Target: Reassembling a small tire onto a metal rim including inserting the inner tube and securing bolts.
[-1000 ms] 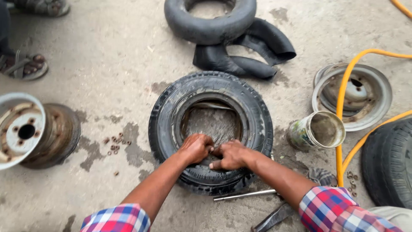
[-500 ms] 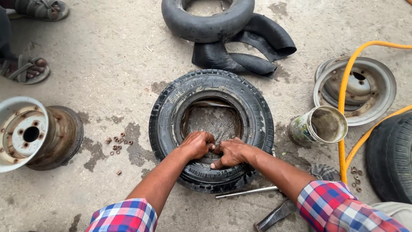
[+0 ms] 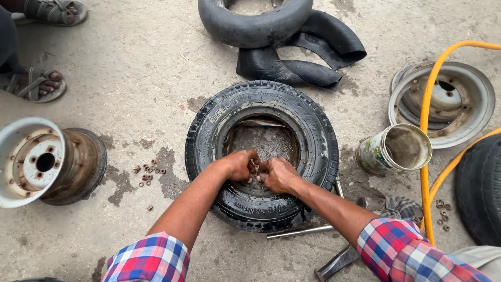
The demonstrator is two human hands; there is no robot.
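A small black tyre (image 3: 313, 130) lies flat on the concrete floor in the middle of the head view. My left hand (image 3: 241, 164) and my right hand (image 3: 276, 175) meet at the tyre's near inner edge, fingers curled tight. Both seem to pinch a small part between them at the bead; what it is I cannot make out. My forearms reach in from below, in red and blue checked sleeves. Inside the tyre's hole the grey floor and a bit of inner tube show.
A white wheel rim (image 3: 44, 162) lies at left with loose nuts (image 3: 147, 171) beside it. Black inner tubes (image 3: 282, 39) sit at the top. A tin can (image 3: 394, 149), another rim (image 3: 443, 102), a yellow hose (image 3: 428, 156) and a tyre (image 3: 480, 188) are at right. A metal bar (image 3: 300, 231) and hammer (image 3: 334, 263) lie near me. Another person's sandalled feet (image 3: 36, 83) are top left.
My hands have stayed at the tyre's near inner edge, drawing slightly closer together. The view has shifted a little; nothing else moved.
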